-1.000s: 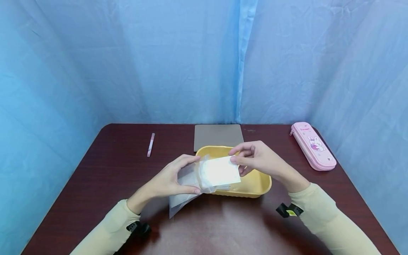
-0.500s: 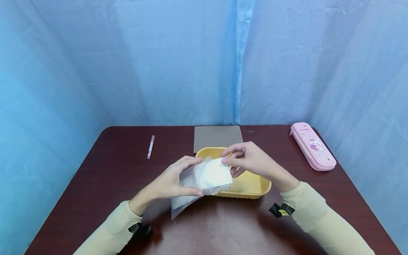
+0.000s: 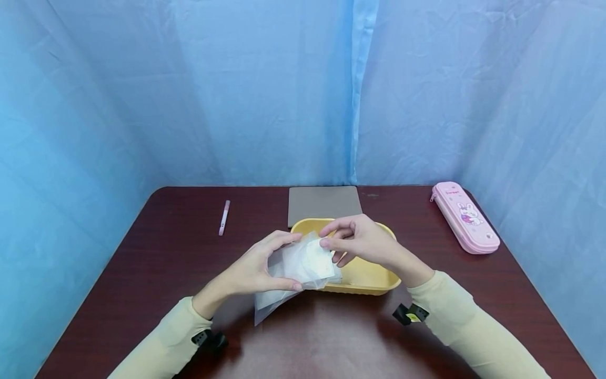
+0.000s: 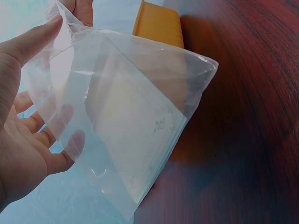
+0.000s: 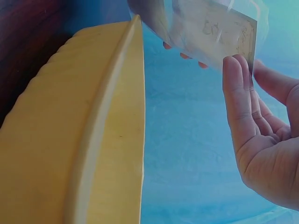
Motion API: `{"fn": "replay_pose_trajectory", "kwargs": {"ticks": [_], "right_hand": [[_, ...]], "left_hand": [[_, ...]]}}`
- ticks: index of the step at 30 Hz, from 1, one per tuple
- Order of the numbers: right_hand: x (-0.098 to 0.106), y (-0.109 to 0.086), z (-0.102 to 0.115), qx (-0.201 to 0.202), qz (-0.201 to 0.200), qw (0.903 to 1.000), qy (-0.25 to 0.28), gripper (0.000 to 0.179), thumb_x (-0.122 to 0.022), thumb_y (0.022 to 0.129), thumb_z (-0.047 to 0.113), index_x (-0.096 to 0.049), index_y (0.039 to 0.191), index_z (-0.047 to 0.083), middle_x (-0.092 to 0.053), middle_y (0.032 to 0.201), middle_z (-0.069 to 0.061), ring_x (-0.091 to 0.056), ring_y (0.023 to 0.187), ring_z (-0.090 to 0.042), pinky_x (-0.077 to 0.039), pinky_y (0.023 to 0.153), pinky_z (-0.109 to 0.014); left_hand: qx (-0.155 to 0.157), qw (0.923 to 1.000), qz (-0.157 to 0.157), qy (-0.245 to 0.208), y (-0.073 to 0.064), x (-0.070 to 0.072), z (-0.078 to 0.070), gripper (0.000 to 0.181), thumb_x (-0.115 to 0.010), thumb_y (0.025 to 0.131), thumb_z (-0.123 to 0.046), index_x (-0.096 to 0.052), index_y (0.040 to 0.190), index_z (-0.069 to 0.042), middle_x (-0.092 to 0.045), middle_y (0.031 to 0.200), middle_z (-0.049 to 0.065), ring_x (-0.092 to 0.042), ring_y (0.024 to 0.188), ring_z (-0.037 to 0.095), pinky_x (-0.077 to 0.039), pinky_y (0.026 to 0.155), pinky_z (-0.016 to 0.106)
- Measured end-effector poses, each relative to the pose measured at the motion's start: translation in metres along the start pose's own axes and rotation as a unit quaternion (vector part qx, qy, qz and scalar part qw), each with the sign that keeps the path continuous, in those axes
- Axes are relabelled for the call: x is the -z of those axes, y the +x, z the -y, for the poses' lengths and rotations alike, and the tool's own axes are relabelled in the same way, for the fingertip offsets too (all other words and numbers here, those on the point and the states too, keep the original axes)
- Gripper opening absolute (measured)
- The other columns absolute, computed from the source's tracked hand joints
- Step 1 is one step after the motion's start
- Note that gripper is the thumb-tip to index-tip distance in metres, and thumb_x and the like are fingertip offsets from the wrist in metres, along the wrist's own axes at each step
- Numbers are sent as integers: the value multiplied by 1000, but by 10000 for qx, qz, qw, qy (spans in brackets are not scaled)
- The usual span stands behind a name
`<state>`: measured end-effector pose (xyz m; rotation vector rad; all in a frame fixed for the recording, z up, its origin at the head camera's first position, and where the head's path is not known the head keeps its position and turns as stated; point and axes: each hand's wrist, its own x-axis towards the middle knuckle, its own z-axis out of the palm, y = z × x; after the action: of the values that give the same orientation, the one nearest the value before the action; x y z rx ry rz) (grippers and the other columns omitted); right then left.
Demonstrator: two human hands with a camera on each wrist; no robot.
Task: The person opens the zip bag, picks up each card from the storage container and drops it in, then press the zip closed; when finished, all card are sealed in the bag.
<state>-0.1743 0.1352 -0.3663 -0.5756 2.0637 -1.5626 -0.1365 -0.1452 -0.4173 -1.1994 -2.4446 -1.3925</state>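
Observation:
My left hand (image 3: 253, 266) grips a clear plastic bag (image 4: 196, 70) between thumb and fingers, its mouth turned to the right. Flat pale cards (image 4: 145, 126) lie stacked inside the bag. At the mouth, my right hand (image 3: 364, 242) pinches the corner of a white card (image 3: 323, 260), most of which is within the bag. In the right wrist view faint marks show on the face of this card (image 5: 224, 32). Beneath both hands stands a yellow plastic basket (image 3: 374, 287); the bag and right hand hide part of its inside.
A grey flat pad (image 3: 324, 202) lies behind the basket. To the left is a pink and white marker (image 3: 224, 217). A pink pencil case (image 3: 466, 217) with a rabbit picture lies at the right edge of the dark table (image 3: 165, 247). Blue curtains surround the table.
My right hand has moved left, sliding the white card deeper into the plastic bag. The left hand keeps its grip, nearly still.

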Motion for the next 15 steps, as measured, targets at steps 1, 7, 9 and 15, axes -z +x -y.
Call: {"fn": "replay_pose_trajectory", "kwargs": {"ticks": [1, 7, 9, 15], "right_hand": [[0, 0, 0, 23, 5, 10000, -2, 34, -79, 91, 22, -69, 117, 1, -72, 87, -16, -71, 70, -35, -60, 68, -53], [4, -3, -2, 231, 67, 9997, 87, 31, -74, 95, 18, -68, 119, 0, -72, 89, -17, -71, 70, -37, -61, 66, -49], [4, -4, -2, 281, 90, 9995, 125, 30, -74, 95, 16, -68, 119, -1, -72, 90, -18, -71, 70, -38, -61, 67, -49], [4, -5, -2, 439, 202, 9988, 89, 29, -73, 95, 12, -68, 119, -4, -72, 98, -20, -69, 75, -49, -61, 67, -49]], "left_hand": [[-12, 10000, -8, 0, 0, 0, 0, 87, -95, 71, -25, -52, 144, -5, -57, 134, 3, -55, 121, 18, -47, 101, 33], [-105, 9999, -73, -30, -1, 0, 0, 87, -96, 70, -23, -53, 143, -4, -58, 134, 4, -56, 121, 20, -47, 101, 36], [-96, 9999, -60, -33, -1, 0, 1, 87, -96, 70, -23, -53, 143, -4, -58, 133, 4, -56, 121, 19, -47, 101, 35], [-114, 9999, -35, -29, 1, 0, 1, 86, -96, 70, -23, -52, 142, -3, -59, 131, 3, -56, 120, 18, -47, 100, 34]]}}
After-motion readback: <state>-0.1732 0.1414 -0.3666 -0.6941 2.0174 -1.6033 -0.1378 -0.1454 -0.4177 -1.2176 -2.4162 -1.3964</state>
